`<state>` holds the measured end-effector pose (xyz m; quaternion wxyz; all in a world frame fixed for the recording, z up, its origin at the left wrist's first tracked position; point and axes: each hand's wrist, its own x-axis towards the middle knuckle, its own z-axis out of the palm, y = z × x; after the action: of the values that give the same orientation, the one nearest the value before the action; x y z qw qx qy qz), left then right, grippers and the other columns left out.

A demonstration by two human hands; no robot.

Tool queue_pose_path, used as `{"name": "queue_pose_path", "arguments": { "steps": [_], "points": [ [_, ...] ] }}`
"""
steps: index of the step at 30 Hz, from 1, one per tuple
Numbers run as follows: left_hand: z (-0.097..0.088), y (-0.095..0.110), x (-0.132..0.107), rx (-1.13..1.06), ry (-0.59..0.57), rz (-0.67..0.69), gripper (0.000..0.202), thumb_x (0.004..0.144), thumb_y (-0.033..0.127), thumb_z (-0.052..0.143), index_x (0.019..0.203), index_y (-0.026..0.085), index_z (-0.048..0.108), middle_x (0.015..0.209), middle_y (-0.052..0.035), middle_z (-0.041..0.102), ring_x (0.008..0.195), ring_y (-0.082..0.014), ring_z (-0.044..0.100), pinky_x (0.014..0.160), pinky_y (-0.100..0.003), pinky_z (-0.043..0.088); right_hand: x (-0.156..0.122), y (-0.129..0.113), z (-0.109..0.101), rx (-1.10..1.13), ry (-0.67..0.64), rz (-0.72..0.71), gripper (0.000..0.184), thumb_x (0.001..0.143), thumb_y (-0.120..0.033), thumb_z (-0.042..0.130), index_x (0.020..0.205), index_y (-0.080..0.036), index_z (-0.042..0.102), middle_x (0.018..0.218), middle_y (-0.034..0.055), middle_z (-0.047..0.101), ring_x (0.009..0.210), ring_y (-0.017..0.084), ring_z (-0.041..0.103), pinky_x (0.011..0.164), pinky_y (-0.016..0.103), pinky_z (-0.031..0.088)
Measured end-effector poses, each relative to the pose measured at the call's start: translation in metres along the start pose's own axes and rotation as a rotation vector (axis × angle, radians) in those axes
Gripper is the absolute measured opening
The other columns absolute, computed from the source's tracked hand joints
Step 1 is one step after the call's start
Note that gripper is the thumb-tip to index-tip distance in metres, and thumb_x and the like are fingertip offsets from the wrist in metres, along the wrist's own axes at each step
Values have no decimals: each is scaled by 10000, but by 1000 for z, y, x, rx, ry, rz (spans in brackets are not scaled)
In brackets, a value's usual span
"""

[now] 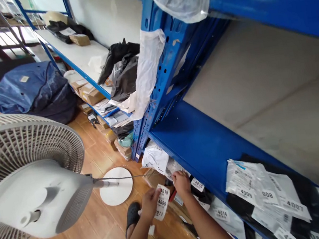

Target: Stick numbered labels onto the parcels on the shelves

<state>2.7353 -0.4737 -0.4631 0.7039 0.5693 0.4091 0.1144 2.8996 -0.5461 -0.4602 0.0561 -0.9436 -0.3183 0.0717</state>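
My left hand (149,204) is closed on a strip of white number labels (161,202) printed 4018, 4006 and one ending in 011. To its right, my right hand (181,181) reaches in at the lower shelf level, fingers curled down by a clear plastic parcel (174,167); its fingertips are partly hidden, so what they hold, if anything, cannot be made out. Beside that hand is a label 4016 (197,184) on a parcel. A white plastic parcel (154,157) lies just behind it, and a grey parcel marked 4014 (225,215) lies nearer me.
Above the right hand runs a blue metal shelf (192,138) carrying several labelled parcels (245,182). A large fan (38,193) stands close on the left, its cord crossing toward the shelf. A blue fabric sack (32,88) rests farther back on the floor.
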Motion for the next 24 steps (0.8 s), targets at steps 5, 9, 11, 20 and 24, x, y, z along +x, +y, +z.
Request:
{"name": "queue_pose_path", "arguments": {
  "steps": [5,9,11,20,24],
  "points": [
    [9,2,10,-89,-6,-48,539,708,701,456,605,178,533,507,39,454,490,-116,408,489,-246,303,-7,-7,-7,291,49,-26,188,756,-204,563,872,-188,710,1029,136,680,1003,291,569,873,406,430],
    [10,4,16,-157,6,-43,541,721,688,454,676,165,586,516,33,483,503,-122,416,488,-244,318,-19,-33,-4,897,-180,18,396,826,-469,479,963,-160,684,942,119,717,863,257,647,778,377,505],
    [9,4,20,-179,13,-24,511,712,661,494,703,162,606,547,24,514,536,-132,442,516,-249,348,-22,-40,-2,984,-222,69,408,753,-519,566,906,-160,686,904,110,727,853,263,655,788,380,510],
    [16,4,55,-162,158,-30,396,737,584,488,616,207,490,619,6,530,652,-168,506,634,-272,404,-3,-43,-4,911,-99,124,390,659,-524,647,814,-166,649,780,98,716,734,249,657,698,372,527],
    [18,2,80,-168,190,-164,531,827,626,246,589,212,478,652,-55,591,731,-228,573,719,-331,428,3,-50,-11,688,209,25,396,755,-547,558,766,-169,675,800,107,689,693,205,614,630,314,507]
  ]
}}
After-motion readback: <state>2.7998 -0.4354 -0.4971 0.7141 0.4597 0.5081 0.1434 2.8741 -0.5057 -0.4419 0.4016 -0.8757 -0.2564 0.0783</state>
